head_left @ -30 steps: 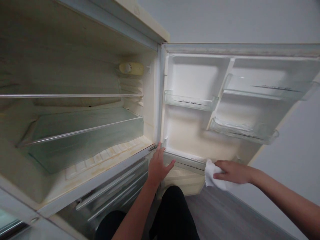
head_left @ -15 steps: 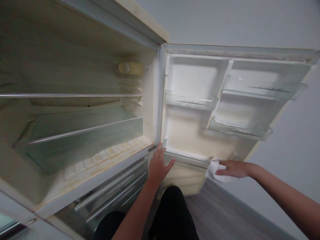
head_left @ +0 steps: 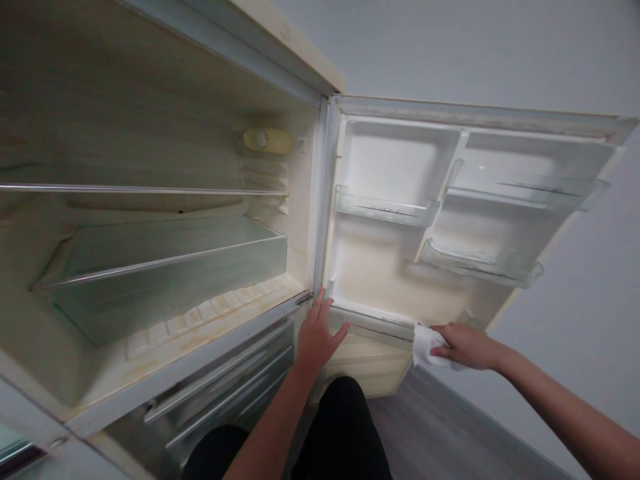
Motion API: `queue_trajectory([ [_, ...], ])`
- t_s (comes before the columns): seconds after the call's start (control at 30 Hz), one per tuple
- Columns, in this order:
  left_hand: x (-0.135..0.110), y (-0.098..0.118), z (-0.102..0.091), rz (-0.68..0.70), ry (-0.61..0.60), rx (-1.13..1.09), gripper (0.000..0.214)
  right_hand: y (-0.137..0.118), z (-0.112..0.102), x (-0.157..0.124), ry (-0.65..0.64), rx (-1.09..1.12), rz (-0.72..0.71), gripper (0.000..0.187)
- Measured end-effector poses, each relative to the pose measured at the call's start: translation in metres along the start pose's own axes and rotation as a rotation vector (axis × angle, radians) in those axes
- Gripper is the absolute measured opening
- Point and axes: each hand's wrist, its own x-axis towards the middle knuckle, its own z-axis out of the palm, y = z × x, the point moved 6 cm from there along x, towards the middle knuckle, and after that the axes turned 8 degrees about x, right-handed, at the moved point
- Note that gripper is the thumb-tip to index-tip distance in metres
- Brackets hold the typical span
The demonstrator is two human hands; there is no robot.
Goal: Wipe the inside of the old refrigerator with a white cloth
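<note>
An empty fridge stands open in front of me, its door [head_left: 390, 267] swung to the right. My left hand [head_left: 317, 335] lies flat with fingers apart against the lower hinge corner of the fridge body. My right hand [head_left: 463, 345] is closed on a white cloth [head_left: 424, 345] and presses it against the bottom edge of the door. Clear door bins [head_left: 384, 208] hang on the inside of the door, with nothing in them.
Inside the fridge are a glass shelf [head_left: 145, 190] and a clear drawer [head_left: 165, 270]. A yellowish lamp housing [head_left: 267, 141] sits on the right inner wall. Metal rails [head_left: 220, 383] show in the compartment below. Grey wood floor [head_left: 435, 433] lies at the lower right, my dark-clothed knees at the bottom.
My right hand with the cloth slid right along the door's bottom edge, then came back a little left. My left hand stayed at the hinge corner. The view shifted slightly.
</note>
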Motion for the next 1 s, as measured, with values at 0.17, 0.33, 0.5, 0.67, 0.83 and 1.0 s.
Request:
queue_trajectory([
  [0.17,0.0,0.0,-0.001,-0.016,-0.006,-0.003,0.056,-0.046,0.0,0.04,-0.007,0.124,-0.144,0.033],
  [0.33,0.0,-0.002,-0.001,-0.021,-0.041,-0.049,0.058,-0.118,0.004,0.093,0.103,0.031,-0.188,0.044],
  [0.5,-0.021,-0.023,0.011,-0.049,-0.037,-0.248,0.072,-0.18,0.008,0.124,0.29,-0.19,-0.15,0.042],
  [0.67,-0.059,-0.049,0.033,-0.204,-0.057,-0.355,0.067,-0.212,0.016,0.144,0.4,-0.182,-0.108,0.038],
  [0.83,-0.071,-0.053,0.043,-0.282,-0.057,-0.33,0.063,-0.223,0.019,0.16,0.448,-0.138,-0.047,0.026],
  [1.0,-0.062,-0.054,0.033,-0.267,0.022,-0.287,0.055,-0.218,0.024,0.149,0.495,-0.17,-0.116,0.038],
])
